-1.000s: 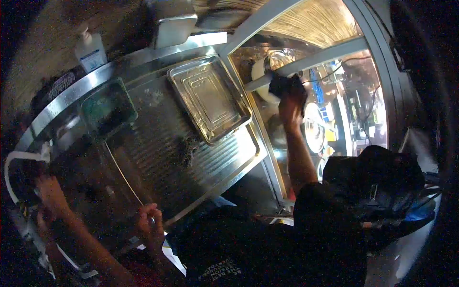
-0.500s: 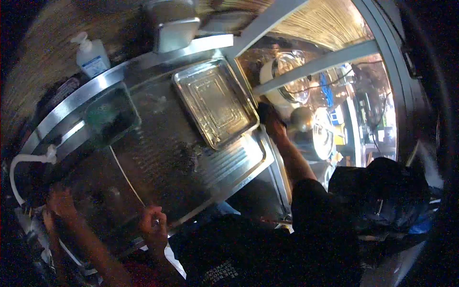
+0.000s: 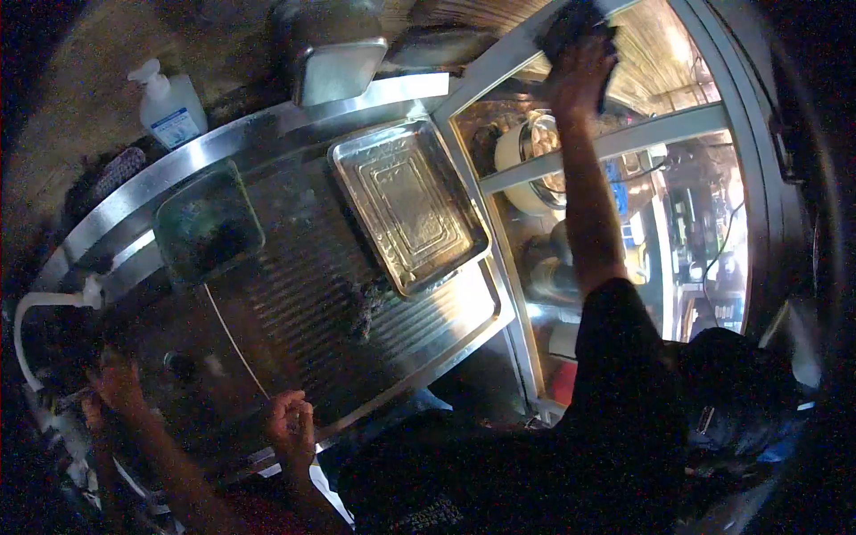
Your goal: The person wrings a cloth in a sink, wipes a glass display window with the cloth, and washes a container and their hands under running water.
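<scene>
Cloth (image 3: 563, 34), black: held at the window (image 3: 678, 123) by the right hand (image 3: 581, 80), fingers clamped on it. Left hand (image 3: 290, 424): near the drainboard (image 3: 417, 337), fingers curled; whether they gripped anything could not be told. Tray (image 3: 412, 205): lay on drainboard.

Your counter (image 3: 294, 294) holds a tray (image 3: 410, 205) at its right end, beside the window (image 3: 664, 49). Left of it, by the back edge, sits a tub (image 3: 211, 227); a rod (image 3: 234, 341) runs from there toward the front edge. Behind the back edge you have a pump bottle (image 3: 174, 111), with a container (image 3: 341, 71) to its right. A pot (image 3: 513, 147) is beyond the window, a cloth (image 3: 568, 31) on your side.
</scene>
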Motion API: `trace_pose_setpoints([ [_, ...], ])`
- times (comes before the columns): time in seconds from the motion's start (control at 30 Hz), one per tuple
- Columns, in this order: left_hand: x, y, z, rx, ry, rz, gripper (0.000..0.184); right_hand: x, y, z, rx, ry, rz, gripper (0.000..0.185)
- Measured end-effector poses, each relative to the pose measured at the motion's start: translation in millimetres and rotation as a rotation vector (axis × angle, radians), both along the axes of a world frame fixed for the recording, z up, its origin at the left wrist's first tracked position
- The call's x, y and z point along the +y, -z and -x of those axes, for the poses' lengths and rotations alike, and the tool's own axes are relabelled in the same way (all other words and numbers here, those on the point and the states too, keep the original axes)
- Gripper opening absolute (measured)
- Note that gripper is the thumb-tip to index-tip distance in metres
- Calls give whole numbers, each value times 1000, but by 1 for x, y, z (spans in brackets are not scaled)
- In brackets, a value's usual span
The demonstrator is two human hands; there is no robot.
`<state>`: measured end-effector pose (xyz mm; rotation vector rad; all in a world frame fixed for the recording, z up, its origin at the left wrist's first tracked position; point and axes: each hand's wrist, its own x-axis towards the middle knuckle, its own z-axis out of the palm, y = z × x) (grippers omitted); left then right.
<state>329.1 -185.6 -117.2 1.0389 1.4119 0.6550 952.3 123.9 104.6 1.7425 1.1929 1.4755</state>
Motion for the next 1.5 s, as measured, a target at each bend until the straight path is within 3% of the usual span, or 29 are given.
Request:
trace_pose_setpoints([
  [0.07, -3, 6, -6, 12, 11, 0, 24, 0, 88, -33, 597, -439, -16, 50],
  [0.13, -6, 14, -10, 30, 23, -45, 24, -34, 186, -45, 1158, -606, 31, 49],
  [0.2, -10, 16, -3, 25, -1, 16, 24, -83, 237, -3, 1361, -426, 24, 42],
  [0.27, -15, 10, 3, 37, -41, 46, 25, -76, 210, 23, 1526, -68, 184, 38],
  [0.33, -11, -3, 1, 39, -72, 32, 27, -66, 110, 77, 1393, 75, 373, 34],
  [0.4, -8, 3, 0, 28, -49, -18, 28, -52, 128, -17, 1104, -715, -71, 32],
  [0.47, -3, 11, -3, 4, -33, -51, 29, -34, 41, -27, 399, -396, -1, 55],
  [0.5, 1, 15, -8, -13, -37, -57, 29, -25, 2, -17, 385, -537, -136, 63],
  [0.53, 6, 17, -12, -28, -40, -60, 30, -22, -25, -18, 300, -644, -169, 48],
  [0.6, 21, 3, -26, -97, -47, -70, 29, -23, -45, -16, 280, -539, -192, 45],
  [0.67, 25, 5, -40, -112, -106, -132, 30, -43, -34, 25, 643, -529, -82, 45],
  [0.73, 36, -11, -42, -35, 5, -122, 31, -76, 36, 31, 1195, -582, -97, 47],
  [0.77, 41, -18, -42, 9, 52, -119, 31, -95, 91, -8, 1229, -359, 104, 46],
  [0.87, 44, -27, -35, -145, 33, -49, 32, -88, 12, 101, 1226, 211, 489, 46],
  [0.9, 40, -17, -30, -148, 4, -76, 31, -89, 7, 92, 1269, 93, 302, 46],
  [0.97, 27, 16, -24, -164, -27, -125, 30, -74, 26, -1, 821, -351, 64, 46],
  [1.03, 25, 1, -28, -101, -98, -178, 32, -36, -47, -34, 302, -564, -174, 46],
  [1.13, 30, 2, -23, -25, -55, -231, 35, 3, -153, -33, 107, -653, -348, 52],
  [1.17, 30, 6, -21, 3, -23, -241, 37, 7, -164, -28, 139, -547, -326, 56],
  [1.23, 27, 8, -22, 35, -5, -209, 38, 19, -145, -29, 255, -411, -318, 65],
  [1.27, 27, 7, -22, 56, 0, -195, 39, 30, -108, -70, 68, -705, -352, 54],
  [1.3, 30, -5, -23, 53, 15, -144, 39, 18, -74, -53, 191, -723, -348, 54],
  [1.33, 33, -23, -27, 46, 28, -91, 39, 7, -53, -30, 562, -355, -184, 55],
  [1.43, 27, -21, -36, 34, 13, -90, 36, -73, 19, 61, 1233, -291, 29, 43],
  [1.5, 32, -21, -35, 15, 19, -71, 34, -123, 90, 78, 1287, -45, 33, 42],
])
